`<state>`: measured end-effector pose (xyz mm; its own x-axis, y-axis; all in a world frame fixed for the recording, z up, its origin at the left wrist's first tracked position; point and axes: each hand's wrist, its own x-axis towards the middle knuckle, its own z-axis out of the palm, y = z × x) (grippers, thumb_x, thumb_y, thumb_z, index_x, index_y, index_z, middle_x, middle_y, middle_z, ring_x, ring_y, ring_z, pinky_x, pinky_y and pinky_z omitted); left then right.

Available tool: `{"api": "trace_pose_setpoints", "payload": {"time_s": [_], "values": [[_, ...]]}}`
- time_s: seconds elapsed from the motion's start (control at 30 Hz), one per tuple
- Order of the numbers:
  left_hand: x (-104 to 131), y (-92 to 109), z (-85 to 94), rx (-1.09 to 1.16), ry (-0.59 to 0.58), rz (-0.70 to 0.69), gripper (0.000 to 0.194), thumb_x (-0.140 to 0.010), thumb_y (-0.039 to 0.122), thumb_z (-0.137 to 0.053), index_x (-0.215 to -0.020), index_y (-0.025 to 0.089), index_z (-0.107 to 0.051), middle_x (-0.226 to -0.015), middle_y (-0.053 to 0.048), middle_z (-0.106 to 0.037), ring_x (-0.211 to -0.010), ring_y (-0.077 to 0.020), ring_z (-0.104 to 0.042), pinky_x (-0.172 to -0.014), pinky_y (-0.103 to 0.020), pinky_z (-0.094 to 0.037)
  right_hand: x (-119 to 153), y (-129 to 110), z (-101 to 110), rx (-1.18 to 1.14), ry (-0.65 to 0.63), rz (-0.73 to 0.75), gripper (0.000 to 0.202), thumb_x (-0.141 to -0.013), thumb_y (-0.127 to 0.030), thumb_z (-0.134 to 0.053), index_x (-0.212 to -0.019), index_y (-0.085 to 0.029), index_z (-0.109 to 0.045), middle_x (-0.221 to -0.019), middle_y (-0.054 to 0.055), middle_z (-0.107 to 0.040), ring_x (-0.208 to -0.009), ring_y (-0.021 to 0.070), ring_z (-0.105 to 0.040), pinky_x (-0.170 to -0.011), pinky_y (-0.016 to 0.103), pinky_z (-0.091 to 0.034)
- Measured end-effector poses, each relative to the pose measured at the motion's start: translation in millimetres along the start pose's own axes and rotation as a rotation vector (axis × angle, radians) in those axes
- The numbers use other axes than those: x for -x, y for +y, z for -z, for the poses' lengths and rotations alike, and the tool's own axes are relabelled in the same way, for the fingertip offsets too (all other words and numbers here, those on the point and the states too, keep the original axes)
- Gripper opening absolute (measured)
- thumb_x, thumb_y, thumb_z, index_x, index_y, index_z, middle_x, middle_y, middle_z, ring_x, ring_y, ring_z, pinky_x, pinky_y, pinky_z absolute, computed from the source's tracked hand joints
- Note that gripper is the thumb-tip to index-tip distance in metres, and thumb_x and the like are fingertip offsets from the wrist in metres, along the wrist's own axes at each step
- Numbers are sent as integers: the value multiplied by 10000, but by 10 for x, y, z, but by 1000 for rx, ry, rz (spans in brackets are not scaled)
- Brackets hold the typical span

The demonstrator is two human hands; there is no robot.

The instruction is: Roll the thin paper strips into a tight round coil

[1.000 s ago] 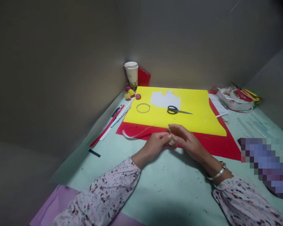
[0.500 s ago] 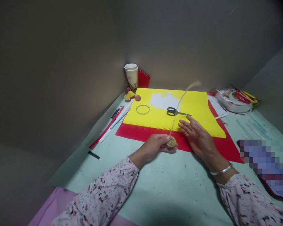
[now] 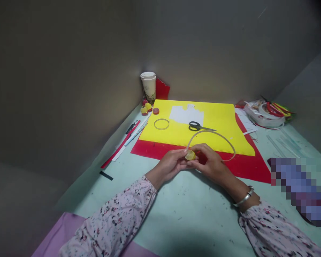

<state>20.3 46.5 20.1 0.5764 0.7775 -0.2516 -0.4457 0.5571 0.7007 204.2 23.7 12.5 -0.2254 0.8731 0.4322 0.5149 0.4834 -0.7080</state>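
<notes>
My left hand (image 3: pixel 173 163) pinches a small round yellow coil (image 3: pixel 189 155) between thumb and fingers, above the front edge of the red sheet. From the coil a long thin pale strip (image 3: pixel 224 137) rises and bends in a wide arc to the right. My right hand (image 3: pixel 210 162) has come up against the coil's right side, its thumb and fingers curved round the edge. Just beyond the hands, black-handled scissors (image 3: pixel 196 126) lie on the yellow sheet (image 3: pixel 176 135). A thin ring of strip (image 3: pixel 162 124) rests on that sheet too.
Under the yellow sheet is a red sheet (image 3: pixel 147 150). A lidded cup (image 3: pixel 149 87) and small red and yellow rounds (image 3: pixel 148 107) stand at back left. Coloured strips (image 3: pixel 123 142) lie left. A filled plastic container (image 3: pixel 267 116) sits back right; a blurred-out object (image 3: pixel 299 189) lies right.
My right hand has moved left from its spread pose to the coil. The coil has tilted in my left hand, and the strip has swung from upright into an arc to the right.
</notes>
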Motion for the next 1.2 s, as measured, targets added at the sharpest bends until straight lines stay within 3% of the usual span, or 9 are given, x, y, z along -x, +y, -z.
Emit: {"api": "trace_pose_setpoints", "payload": {"time_s": [0.5, 0.73, 0.9, 1.1, 1.2], "values": [[29, 26, -17, -62, 12, 35, 232, -948, 179, -575, -1044, 26, -722, -1002, -216, -741, -826, -211, -736, -832, -344, -596, -2, -15, 62, -157, -136, -114, 314, -843, -306, -730, -1149, -273, -670, -1138, 71, -683, -1057, 253, -650, -912, 435, -533], [32, 33, -14, -98, 2, 41, 241, -947, 186, -583, -1063, 30, -725, -1017, -213, -741, -836, -206, -733, -836, -338, -594, 6, 9, 61, -165, -134, -107, 328, -845, -314, -734, -1161, -254, -672, -1071, 73, -684, -982, 244, -655, -833, 410, -548], [28, 19, -5, -75, -13, 11, 235, -945, 201, -598, -1058, 36, -721, -1039, -209, -736, -863, -206, -728, -859, -343, -587, 6, 24, 26, -121, -101, -54, 327, -856, -315, -717, -1173, -259, -657, -1077, 76, -686, -953, 238, -659, -828, 415, -556], [8, 5, 0, -25, 18, -19, 221, -959, 208, -582, -1018, 35, -706, -976, -195, -732, -855, -212, -734, -791, -298, -580, 2, 22, -67, -27, 30, -9, 417, -795, -312, -760, -1179, -238, -614, -1122, 113, -667, -1003, 273, -655, -846, 452, -564], [12, 4, -7, -25, 16, -22, 208, -949, 204, -600, -1015, 38, -706, -991, -195, -730, -867, -210, -732, -825, -310, -578, -4, 12, -62, -16, 35, -7, 331, -800, -301, -754, -1101, -237, -631, -1065, 106, -674, -964, 270, -655, -815, 447, -565]]}}
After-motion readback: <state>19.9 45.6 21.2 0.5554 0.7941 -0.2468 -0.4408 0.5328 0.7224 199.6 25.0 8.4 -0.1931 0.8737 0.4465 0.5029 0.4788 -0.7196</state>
